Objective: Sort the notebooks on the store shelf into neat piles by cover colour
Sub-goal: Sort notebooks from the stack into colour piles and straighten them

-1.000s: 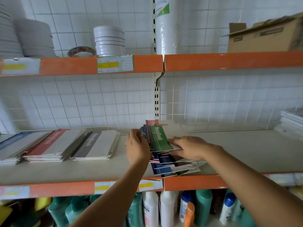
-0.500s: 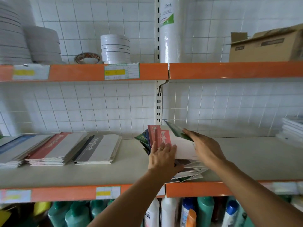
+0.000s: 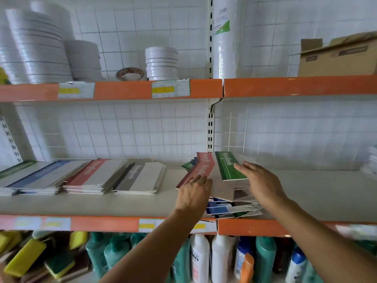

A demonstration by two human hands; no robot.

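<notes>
On the middle shelf (image 3: 122, 203), right of three sorted piles, the left hand (image 3: 192, 193) presses flat on a red notebook (image 3: 201, 170). The right hand (image 3: 260, 183), fingers spread, rests on a green notebook (image 3: 229, 166). The mixed heap (image 3: 232, 209) overhangs the near edge; a careless pull could spill it.

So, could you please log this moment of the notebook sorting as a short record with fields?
left hand: fingers lie on the red notebook at the left edge of the mixed heap
right hand: fingers spread flat on the green notebook, no grip visible
mixed heap: fanned, unsorted, blue and green covers showing at the shelf's front edge
sorted piles: blue pile, red pile, grey pile, side by side to the left
shelf: orange front edge
</notes>
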